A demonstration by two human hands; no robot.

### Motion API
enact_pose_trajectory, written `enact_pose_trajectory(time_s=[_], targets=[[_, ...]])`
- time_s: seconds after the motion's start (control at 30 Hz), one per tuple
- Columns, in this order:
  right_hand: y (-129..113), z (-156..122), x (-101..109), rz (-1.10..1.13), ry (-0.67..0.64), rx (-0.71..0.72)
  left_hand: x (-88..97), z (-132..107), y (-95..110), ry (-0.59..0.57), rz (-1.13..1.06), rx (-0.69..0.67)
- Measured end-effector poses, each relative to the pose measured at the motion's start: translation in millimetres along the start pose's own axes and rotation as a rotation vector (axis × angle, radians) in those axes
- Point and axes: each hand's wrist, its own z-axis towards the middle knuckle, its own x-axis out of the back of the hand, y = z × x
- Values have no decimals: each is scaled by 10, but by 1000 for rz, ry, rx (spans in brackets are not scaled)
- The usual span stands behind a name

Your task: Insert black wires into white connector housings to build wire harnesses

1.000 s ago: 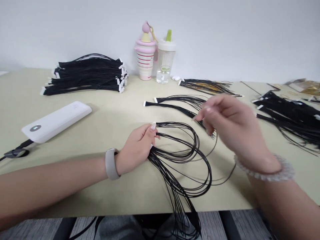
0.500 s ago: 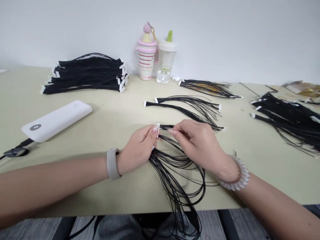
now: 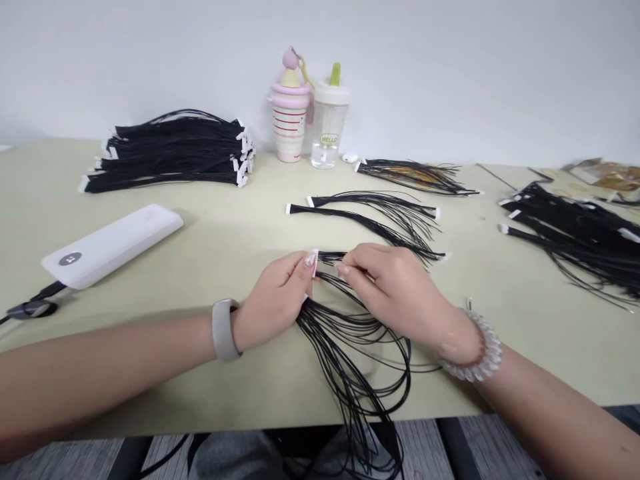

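My left hand is closed on a white connector, thumb on top. Black wires fan out from it and from a second white end just below, loop to the right and hang over the table's front edge. To the right of the connector, my right hand pinches thin black wire between thumb and forefinger; the exact tip in the pinch is hidden by the fingers. Just beyond my hands lie two black wire harnesses with white connectors.
At the back left sits a stack of black wire harnesses. A white power bank with a cable lies at left. Two drink bottles stand by the wall. More harnesses lie behind, and a pile of them at right.
Very little differs. Both hands keep their hold near the connector, and the whole view has shifted slightly.
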Motion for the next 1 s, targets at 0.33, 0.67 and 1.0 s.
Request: enact_pose_trajectory(time_s=[0.33,0.67,1.0], targets=[[13,10,30,12,-32,35,-5,1,-1,-11,-11,18],[-13,20,15,19,-33,-12,-4,3,15,-19,-9,6],[3,21,-3,116,-55,-11,4,-46,-3,-108,39,-75]])
